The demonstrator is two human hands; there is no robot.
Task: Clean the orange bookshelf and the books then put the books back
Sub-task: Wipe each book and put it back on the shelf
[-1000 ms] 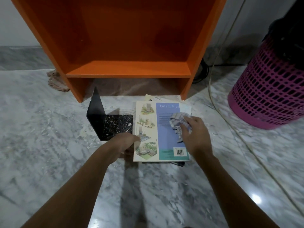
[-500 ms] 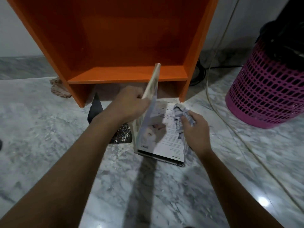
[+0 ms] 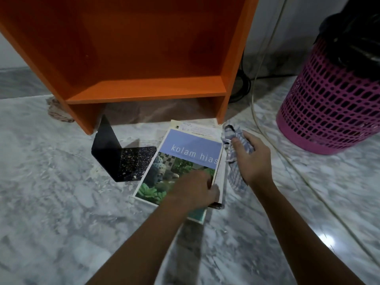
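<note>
The orange bookshelf (image 3: 148,89) stands empty on the marble floor. In front of it lies a book titled "kolam hias" (image 3: 185,159), front cover up, on top of another book or paper (image 3: 197,128). My left hand (image 3: 197,190) grips the top book at its lower right edge. My right hand (image 3: 253,159) holds a crumpled blue-checked cloth (image 3: 232,140) just to the right of the book, touching the floor beside it.
A black L-shaped bookend (image 3: 123,159) stands left of the books. A pink perforated basket (image 3: 329,103) with a black bag sits at the right. A pale cable (image 3: 257,99) runs along the floor between them. A brown rag (image 3: 57,112) lies by the shelf's left foot.
The book lay back cover up, was raised on edge by my left hand, and now lies front cover up. My right hand with the cloth moved off the book to the right.
</note>
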